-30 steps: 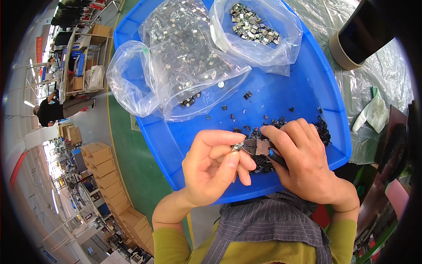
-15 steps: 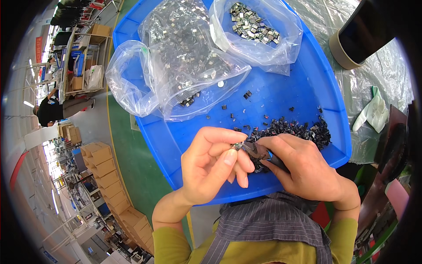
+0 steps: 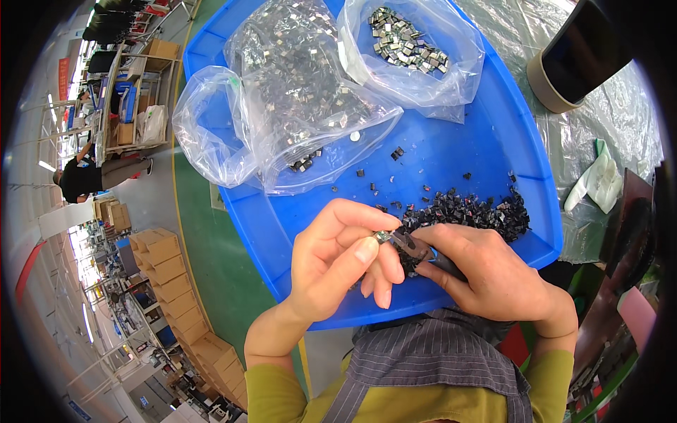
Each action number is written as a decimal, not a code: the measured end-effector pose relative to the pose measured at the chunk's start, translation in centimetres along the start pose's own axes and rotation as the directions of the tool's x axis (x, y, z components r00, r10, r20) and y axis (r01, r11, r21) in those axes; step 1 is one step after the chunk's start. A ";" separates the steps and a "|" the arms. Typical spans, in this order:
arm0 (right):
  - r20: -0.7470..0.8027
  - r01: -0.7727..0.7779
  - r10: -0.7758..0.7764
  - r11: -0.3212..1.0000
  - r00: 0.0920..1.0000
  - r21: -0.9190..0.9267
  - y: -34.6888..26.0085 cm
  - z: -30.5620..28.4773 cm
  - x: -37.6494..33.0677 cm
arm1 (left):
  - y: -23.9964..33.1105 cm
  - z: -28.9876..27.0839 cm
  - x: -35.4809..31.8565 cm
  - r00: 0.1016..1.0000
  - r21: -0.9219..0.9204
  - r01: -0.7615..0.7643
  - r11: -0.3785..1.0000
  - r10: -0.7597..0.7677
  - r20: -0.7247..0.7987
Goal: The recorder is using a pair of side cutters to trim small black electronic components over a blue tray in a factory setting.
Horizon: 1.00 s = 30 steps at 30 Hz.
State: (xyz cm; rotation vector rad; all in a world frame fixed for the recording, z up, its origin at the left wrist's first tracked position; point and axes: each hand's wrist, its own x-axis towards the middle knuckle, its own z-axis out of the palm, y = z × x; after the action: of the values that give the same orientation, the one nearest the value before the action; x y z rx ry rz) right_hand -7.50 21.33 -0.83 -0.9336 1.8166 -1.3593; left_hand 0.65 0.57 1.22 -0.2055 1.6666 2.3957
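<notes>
Between the thumb and forefinger of my left hand (image 3: pixel 331 264) is pinched a small metal-cased electronic part (image 3: pixel 381 237). My right hand (image 3: pixel 486 271) grips a pair of pliers or cutters (image 3: pixel 416 248), whose jaws meet the small part; whether they bite on it I cannot tell. Both hands are over the near side of a blue tray (image 3: pixel 504 127). Beneath and behind the tool lies a heap of small black pieces (image 3: pixel 486 211), partly covered by my right hand.
Clear plastic bags with small silvery parts lie in the tray: a large one (image 3: pixel 296 77) and an open one (image 3: pixel 409 42). To the right are a phone on a round stand (image 3: pixel 560 88) and a white glove (image 3: pixel 598 185). Cardboard boxes (image 3: pixel 166 271) and a distant person (image 3: pixel 77 176) are left.
The small part and the tool's jaws have shifted slightly within my fingers. My left hand's lower fingers have moved a little down and left. Everything else looks the same.
</notes>
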 end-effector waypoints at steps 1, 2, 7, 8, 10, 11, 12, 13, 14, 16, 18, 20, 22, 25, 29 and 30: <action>-0.042 0.023 -0.025 0.998 0.999 -0.053 0.2 0.2 0.0 | 0.0 0.0 0.0 1.000 0.012 0.001 1.000 -0.001 0.001; -0.082 0.044 -0.053 0.993 0.995 -0.106 0.3 0.2 0.1 | -0.1 0.1 0.0 1.000 0.024 0.003 1.000 -0.003 0.003; -0.169 0.006 -0.062 0.949 0.984 -0.315 -0.2 0.4 0.1 | -0.3 1.1 -0.1 0.994 0.242 -0.057 0.969 0.078 -0.077; -0.206 0.025 -0.114 0.921 0.972 -0.390 0.0 0.5 0.1 | -0.4 1.3 -0.1 0.990 0.290 -0.092 0.953 0.119 -0.079; -0.227 0.024 -0.134 0.902 0.965 -0.431 0.0 0.7 0.2 | -0.6 1.5 -0.2 0.984 0.338 -0.125 0.933 0.160 -0.079; -0.246 0.022 -0.156 0.882 0.957 -0.471 -0.1 0.7 0.2 | -0.6 1.5 -0.2 0.980 0.394 -0.132 0.910 0.178 -0.084; -0.247 0.021 -0.155 0.882 0.957 -0.471 -0.1 0.7 0.1 | -0.7 1.6 -0.2 0.977 0.449 -0.138 0.883 0.197 -0.088; -0.234 0.010 -0.143 0.871 0.962 -0.491 -0.2 0.7 0.0 | -0.7 1.6 -0.2 0.977 0.448 -0.138 0.883 0.197 -0.087; -0.221 0.000 -0.131 0.859 0.966 -0.511 -0.2 0.6 -0.1 | -0.7 1.6 -0.2 0.974 0.465 -0.148 0.873 0.209 -0.082; -0.211 0.007 -0.127 0.870 0.969 -0.493 -0.2 0.6 -0.1 | -0.7 1.7 -0.2 0.972 0.482 -0.159 0.862 0.222 -0.076; -0.201 0.015 -0.124 0.881 0.972 -0.473 -0.1 0.6 -0.2 | -0.6 1.7 -0.2 0.977 0.410 -0.152 0.899 0.200 -0.075; -0.146 0.030 -0.076 0.956 0.986 -0.291 0.2 0.6 -0.1 | -0.6 1.4 -0.2 0.979 0.374 -0.156 0.914 0.192 -0.062; -0.111 0.030 -0.054 0.977 0.992 -0.210 0.2 0.4 0.0 | -0.5 1.2 -0.1 0.982 0.336 -0.158 0.928 0.184 -0.047; -0.044 0.023 -0.025 0.998 0.999 -0.056 0.0 0.0 0.1 | -0.2 0.9 0.0 0.994 0.255 -0.087 0.963 0.101 -0.042; 0.005 -0.079 0.079 0.992 0.997 0.094 -0.4 -0.3 0.0 | 0.0 0.7 0.0 0.997 0.169 -0.075 0.983 0.076 -0.004; 0.005 -0.079 0.079 0.992 0.997 0.094 -0.5 -0.3 0.1 | 0.0 0.7 -0.1 0.997 0.147 -0.080 0.986 0.080 0.005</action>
State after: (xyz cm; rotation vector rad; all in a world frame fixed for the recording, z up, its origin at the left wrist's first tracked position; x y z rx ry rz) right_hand -7.75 21.35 -0.29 -0.8053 1.7541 -1.3820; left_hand 0.72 1.23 1.51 -0.1176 1.8767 2.3152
